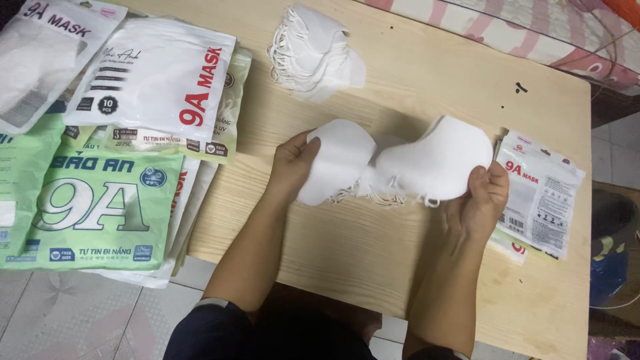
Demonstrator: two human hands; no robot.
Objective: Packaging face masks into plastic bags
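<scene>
both hands (293, 163) (483, 197) pinch white masks (400, 163) between fingers (310, 143).

Two white mask stacks (400, 163), (313, 53); several mask packets (153, 80).

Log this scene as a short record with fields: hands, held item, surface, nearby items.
left hand: grips the left end of a stack of white fabric face masks
right hand: grips the right end of the stack
surface: pale wooden table
behind: loose pile of white masks with ear loops
left side: white and green plastic mask packets, overlapping
right side: small white packets beside the right hand
</scene>
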